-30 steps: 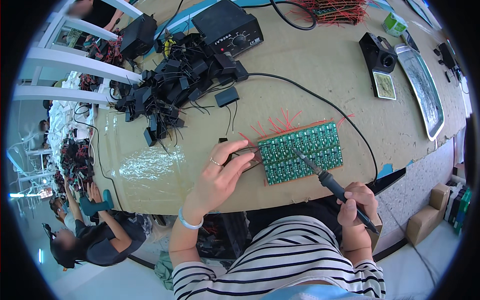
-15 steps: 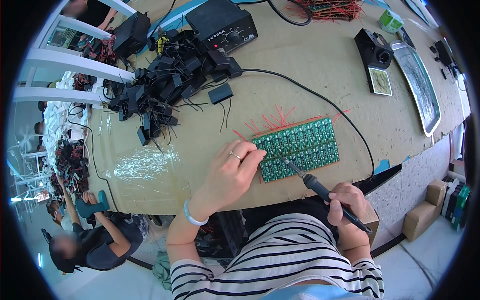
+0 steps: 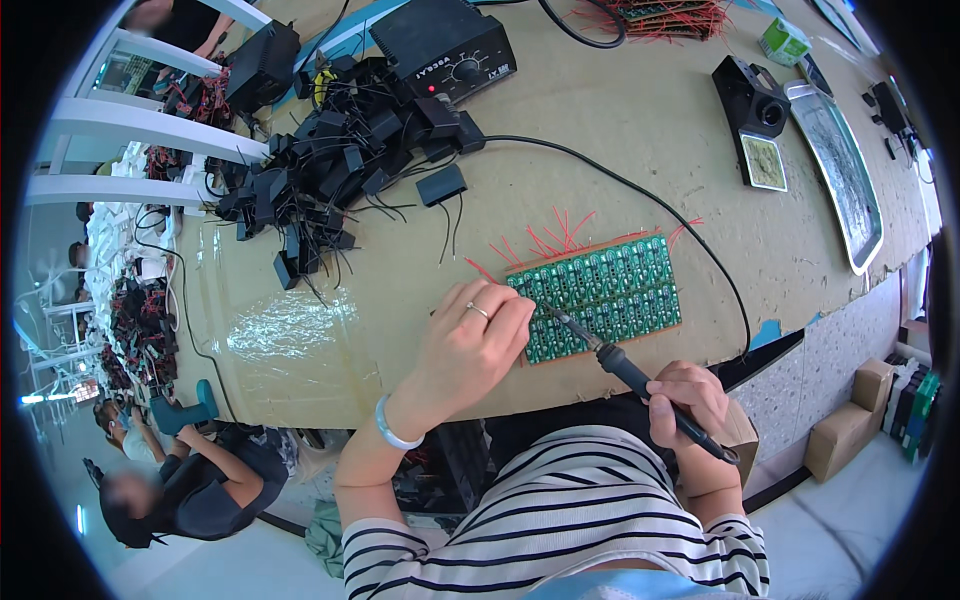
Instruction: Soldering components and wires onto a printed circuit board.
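Note:
A green circuit board panel (image 3: 625,285) lies on the table in front of me, with thin red wires (image 3: 560,235) sticking out along its far edge. My right hand (image 3: 690,402) is wrapped round the dark handle of a soldering iron (image 3: 628,372). The iron's metal tip points to the left, over the left part of the panel. My left hand (image 3: 475,340), with a ring and a pale bracelet, is pinched closed at the panel's left edge, close to the tip. Whatever its fingertips hold is hidden; a red wire shows just beyond them.
A black soldering station (image 3: 440,55) stands at the back, its cable (image 3: 640,190) curving round the panel. Black plastic boxes (image 3: 340,150) with wires are heaped at left. An iron stand (image 3: 752,95) with sponge and a metal tray (image 3: 840,175) are at right. A co-worker (image 3: 215,480) sits at left.
The soldering iron's tip has shifted slightly up and left over the panel, my right hand moving with it. My left hand has turned a little. The co-worker's arms at left have moved.

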Demonstrator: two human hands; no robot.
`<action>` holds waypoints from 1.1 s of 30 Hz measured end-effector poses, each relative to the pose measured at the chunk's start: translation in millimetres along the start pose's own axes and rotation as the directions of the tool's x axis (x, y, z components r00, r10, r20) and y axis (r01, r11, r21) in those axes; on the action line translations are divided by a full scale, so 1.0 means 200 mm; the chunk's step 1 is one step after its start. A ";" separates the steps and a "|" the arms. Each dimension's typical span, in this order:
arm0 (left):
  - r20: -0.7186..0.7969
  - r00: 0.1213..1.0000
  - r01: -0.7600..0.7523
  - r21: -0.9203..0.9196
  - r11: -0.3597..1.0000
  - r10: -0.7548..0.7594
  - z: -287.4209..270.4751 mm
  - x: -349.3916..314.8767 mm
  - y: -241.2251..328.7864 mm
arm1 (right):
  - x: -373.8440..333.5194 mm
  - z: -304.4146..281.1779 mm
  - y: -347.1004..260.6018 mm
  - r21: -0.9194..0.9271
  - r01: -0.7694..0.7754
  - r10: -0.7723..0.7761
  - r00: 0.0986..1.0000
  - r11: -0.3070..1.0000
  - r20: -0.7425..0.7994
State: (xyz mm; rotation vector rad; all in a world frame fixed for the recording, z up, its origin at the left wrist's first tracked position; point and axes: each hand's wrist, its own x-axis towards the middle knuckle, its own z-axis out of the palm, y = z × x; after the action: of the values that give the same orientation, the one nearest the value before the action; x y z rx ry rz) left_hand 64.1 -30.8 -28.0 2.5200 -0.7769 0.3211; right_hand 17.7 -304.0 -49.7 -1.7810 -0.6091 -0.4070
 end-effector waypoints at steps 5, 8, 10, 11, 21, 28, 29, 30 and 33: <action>-0.015 1.000 0.012 0.005 1.000 -0.011 0.01 0.00 0.01 | 0.03 -0.02 -0.04 -0.100 0.115 -0.100 0.984 0.988 0.147; -0.023 1.000 0.000 0.011 1.000 0.000 0.01 0.00 0.01 | 0.01 -0.03 -0.05 -0.096 0.121 -0.106 0.983 0.988 0.149; -0.030 1.000 -0.002 0.017 1.000 0.003 0.01 0.00 0.01 | 0.00 -0.05 -0.06 -0.103 0.117 -0.104 0.986 0.988 0.130; -0.030 1.000 -0.002 0.020 1.000 0.003 0.01 0.00 0.01 | -0.01 -0.07 -0.06 -0.101 0.092 -0.086 0.994 0.991 0.069; -0.029 1.000 0.003 0.065 0.998 -0.001 0.01 0.01 0.03 | -0.06 -0.11 -0.04 -0.102 -0.052 0.036 0.988 0.993 -0.149; -0.048 0.999 0.006 0.088 0.996 -0.002 0.01 0.00 0.05 | -0.06 -0.11 -0.06 -0.103 -0.053 0.034 0.984 0.993 -0.176; -0.056 0.998 0.011 0.082 0.997 -0.007 0.01 0.00 0.05 | -0.07 -0.11 -0.06 -0.093 -0.044 0.028 0.984 0.995 -0.175; -0.065 0.998 0.017 0.076 0.997 -0.012 0.00 -0.01 0.05 | -0.07 -0.11 -0.06 -0.095 -0.042 0.024 0.984 0.995 -0.179; -0.101 0.993 0.058 0.049 0.997 -0.053 -0.05 0.00 0.05 | -0.09 -0.12 -0.06 -0.098 -0.031 0.012 0.982 0.995 -0.191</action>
State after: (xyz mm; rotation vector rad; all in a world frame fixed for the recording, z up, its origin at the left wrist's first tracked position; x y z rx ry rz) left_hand 57.3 -32.4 -16.5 2.5468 -0.6665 0.4499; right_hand -2.7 -326.9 -43.6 -1.8175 -0.4407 -0.5944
